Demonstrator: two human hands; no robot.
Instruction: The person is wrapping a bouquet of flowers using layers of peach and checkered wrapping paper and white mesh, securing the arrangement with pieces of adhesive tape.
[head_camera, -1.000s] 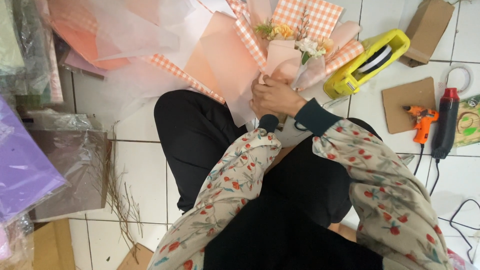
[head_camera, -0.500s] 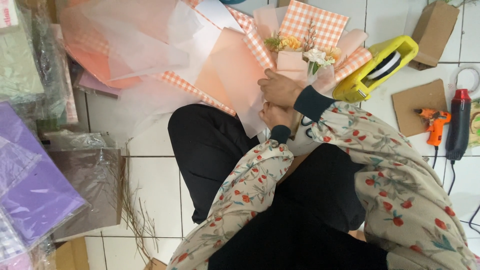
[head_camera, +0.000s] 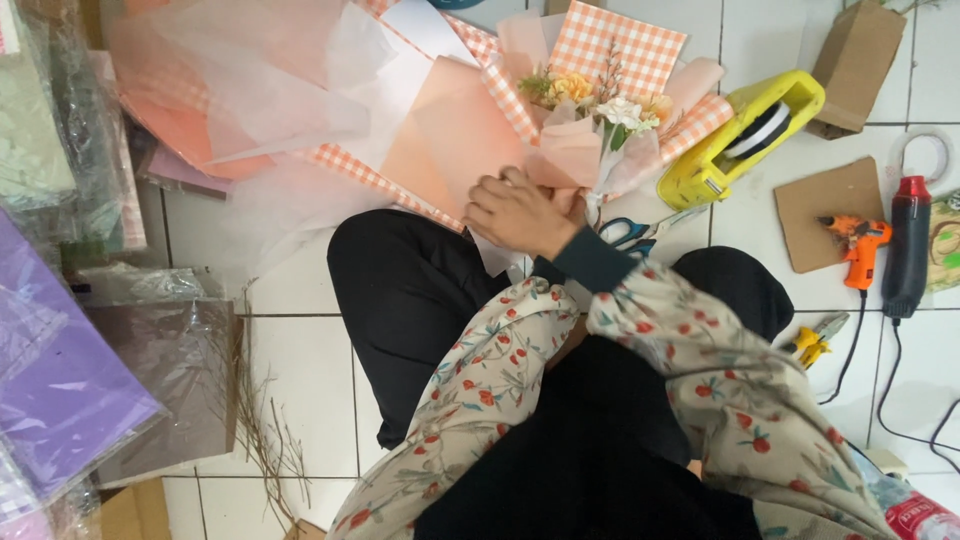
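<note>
right hand (head_camera: 522, 212) lies knuckles-up over the lower stem end of the small bouquet (head_camera: 590, 125), fingers curled on the peach paper at its base; the left hand is hidden beneath it, so its grip cannot be told. only the head view shows all this. the bouquet lies on the tiled floor (head_camera: 300, 290) just past the person's black-clad knees, its small yellow and white blooms wrapped in soft matte peach paper with a crisp orange-and-white checked sheet fanned behind. to its left spread loose wrapping sheets (head_camera: 260, 95), some filmy and translucent white, some flat peach, some checked. just right of the bouquet sits a chunky yellow plastic tape dispenser (head_camera: 745, 135), and blue-handled scissors (head_camera: 628, 232) lie near the wrist. further right, a flat brown cardboard square (head_camera: 828, 205), an orange glue gun (head_camera: 855, 245) and a black and red heat gun (head_camera: 908, 250) with trailing cords. a folded brown cardboard box (head_camera: 855, 60) stands at the top right. at the far left lie glossy sleeves of purple paper (head_camera: 60, 400) and a few dry twigs (head_camera: 265, 430). the sleeves are floral fabric with dark knitted cuffs. compared with half a second ago, the right hand has slid leftward and now covers the other hand, which then showed just below it, and the bouquet sits further right in view.
</note>
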